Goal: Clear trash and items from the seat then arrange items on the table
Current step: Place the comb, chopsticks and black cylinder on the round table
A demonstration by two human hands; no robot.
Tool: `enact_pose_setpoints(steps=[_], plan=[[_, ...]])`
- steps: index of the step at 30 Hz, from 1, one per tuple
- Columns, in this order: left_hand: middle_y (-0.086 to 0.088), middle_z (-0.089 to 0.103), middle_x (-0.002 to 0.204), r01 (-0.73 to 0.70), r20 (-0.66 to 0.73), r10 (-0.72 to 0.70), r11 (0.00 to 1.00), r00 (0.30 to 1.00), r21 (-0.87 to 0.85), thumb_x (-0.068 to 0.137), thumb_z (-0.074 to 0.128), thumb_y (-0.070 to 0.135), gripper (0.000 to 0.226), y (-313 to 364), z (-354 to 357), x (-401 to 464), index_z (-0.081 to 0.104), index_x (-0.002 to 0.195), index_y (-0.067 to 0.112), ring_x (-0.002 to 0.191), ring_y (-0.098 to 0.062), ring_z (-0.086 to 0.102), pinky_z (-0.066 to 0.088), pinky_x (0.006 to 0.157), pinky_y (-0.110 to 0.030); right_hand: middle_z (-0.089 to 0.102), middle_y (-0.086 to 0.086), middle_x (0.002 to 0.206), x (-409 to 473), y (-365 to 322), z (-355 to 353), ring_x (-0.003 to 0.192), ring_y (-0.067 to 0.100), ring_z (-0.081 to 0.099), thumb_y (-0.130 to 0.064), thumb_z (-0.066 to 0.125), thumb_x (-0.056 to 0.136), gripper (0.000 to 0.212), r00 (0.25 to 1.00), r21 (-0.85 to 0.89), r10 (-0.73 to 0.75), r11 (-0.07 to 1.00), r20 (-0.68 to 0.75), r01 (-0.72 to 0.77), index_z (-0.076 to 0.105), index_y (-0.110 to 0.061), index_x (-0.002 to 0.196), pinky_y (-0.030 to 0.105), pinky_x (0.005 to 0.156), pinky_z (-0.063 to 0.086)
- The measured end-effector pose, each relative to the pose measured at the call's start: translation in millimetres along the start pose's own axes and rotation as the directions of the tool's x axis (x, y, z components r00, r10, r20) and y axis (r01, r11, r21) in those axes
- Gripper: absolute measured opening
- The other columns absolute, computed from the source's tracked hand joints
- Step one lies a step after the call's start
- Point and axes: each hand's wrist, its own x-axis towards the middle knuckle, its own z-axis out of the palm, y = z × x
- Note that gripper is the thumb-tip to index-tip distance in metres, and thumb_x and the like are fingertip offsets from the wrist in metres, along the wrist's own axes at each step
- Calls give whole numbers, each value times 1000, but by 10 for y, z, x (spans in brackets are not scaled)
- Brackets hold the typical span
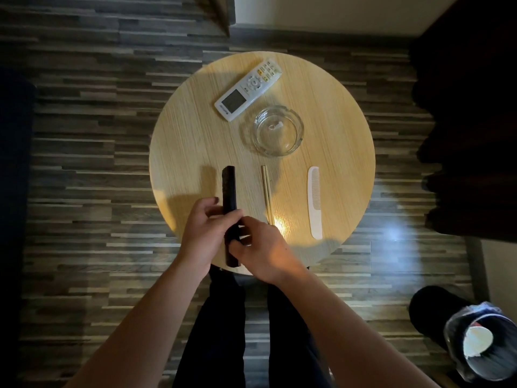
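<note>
Over the table's near edge, hands [237, 242] grip a long black remote [230, 191]

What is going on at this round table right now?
A person stands over the round wooden table, holding a long black remote with both hands: the left hand wraps its side and the right hand takes a grip on its near end. Chopsticks and a white comb lie parallel beside it. Farther back sit a glass ashtray and a white remote.
</note>
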Motion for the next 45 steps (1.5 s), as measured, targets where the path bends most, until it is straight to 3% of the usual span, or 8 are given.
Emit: enact_pose_setpoints(steps=[3, 6, 9, 12, 21, 30, 35, 45], plan=[[10, 69, 98, -111, -127, 147, 960, 981, 255, 71, 84, 36, 48, -9, -9, 65, 62, 112, 25, 87, -5, 68, 49, 67, -20, 69, -11, 107, 7, 60, -26, 90, 4, 67, -33, 62, 92, 39, 1000, -5, 17, 1000, -13, -17, 60, -22, 129, 13, 70, 49], [0, 66, 102, -147, -168, 225, 912, 960, 382, 76, 83, 32, 43, -27, -7, 150, 61, 109, 17, 80, -12, 67, 49, 49, -15, 70, -7, 104, -26, 189, -197, 89, 11, 69, -37, 63, 93, 32, 971, -8, 71, 997, -227, -75, 61, -21, 121, 28, 76, 56], [-6, 51, 113, -127, -188, 256, 849, 948, 513, 75, 83, 30, 54, -37, 33, 209, 54, 116, 10, 90, -22, 61, 56, 66, -31, 68, -3, 104, -36, 387, -512, 88, 13, 67, -36, 63, 91, 33, 843, 22, 179, 981, -506, -195, 55, -20, 119, 37, 77, 57], [-6, 48, 112, -128, -187, 285, 804, 940, 581, 76, 83, 31, 57, -49, 91, 240, 51, 117, 9, 93, -25, 58, 53, 70, -37, 62, -1, 113, -23, 583, -741, 88, 16, 59, -33, 67, 88, 54, 761, 3, 263, 946, -593, -324, 46, -13, 133, 33, 73, 49], [-4, 44, 111, -134, -171, 304, 767, 937, 628, 75, 84, 33, 62, -116, 141, 250, 49, 121, 8, 98, -27, 57, 48, 71, -35, 52, -16, 75, 31, 738, -748, 67, 13, 55, -29, 58, 93, 24, 765, -104, 239, 923, -599, -370, 54, -14, 111, 26, 61, 43], [-12, 51, 122, -119, -186, 282, 791, 941, 600, 74, 85, 30, 69, -129, 164, 222, 45, 126, 9, 105, -30, 58, 50, 76, -37, 60, -4, 88, -119, 757, -640, 76, 22, 63, -44, 65, 86, 40, 742, 14, 314, 925, -592, -381, 39, -20, 105, 32, 60, 49], [-12, 51, 120, -119, -197, 287, 796, 938, 593, 74, 84, 27, 66, -126, 180, 235, 44, 123, 10, 104, -32, 59, 55, 81, -51, 65, -10, 85, -47, 562, -299, 75, 15, 64, -64, 57, 85, 37, 870, -239, 175, 920, -460, -311, 50, -30, 100, 34, 67, 55], [-11, 49, 119, -181, -183, 351, 784, 918, 593, 72, 85, 32, 71, -113, 203, 272, 44, 125, 12, 103, -33, 57, 53, 83, -51, 62, -6, 81, 174, 551, 35, 69, 8, 58, -37, 59, 92, 13, 882, -102, 278, 936, -381, -338, 56, -24, 92, 24, 56, 45]])
